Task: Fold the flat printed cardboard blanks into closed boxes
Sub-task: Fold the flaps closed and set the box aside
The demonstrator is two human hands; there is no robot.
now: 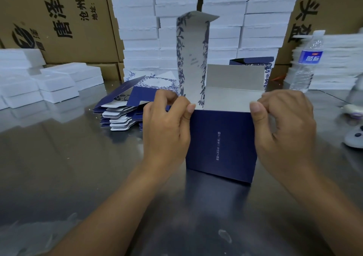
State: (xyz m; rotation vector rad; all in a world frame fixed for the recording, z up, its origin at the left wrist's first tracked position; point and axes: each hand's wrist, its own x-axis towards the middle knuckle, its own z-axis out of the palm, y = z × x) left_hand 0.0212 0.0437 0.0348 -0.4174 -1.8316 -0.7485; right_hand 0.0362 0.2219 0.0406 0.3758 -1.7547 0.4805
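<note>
The steel desk (pixel 78 167) carries the half-formed navy box (pixel 220 143) upright at its middle, with the tall lid flap (pixel 193 59) raised, probably so the side flaps can tuck in first. Flat blanks (pixel 121 114) wait behind-left, within reach. The left hand (pixel 167 130) and right hand (pixel 284 130) each have their grip clamped on a top corner, squaring the walls.

Half-folded blue box (pixel 221 143) between left hand (pixel 167 126) and right hand (pixel 284 126)

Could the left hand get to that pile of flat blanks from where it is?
Probably yes. The pile of blanks lies just beyond the left hand, with nothing between them. But that hand is pinching the box at its top corner, so it would have to let go first.
</note>
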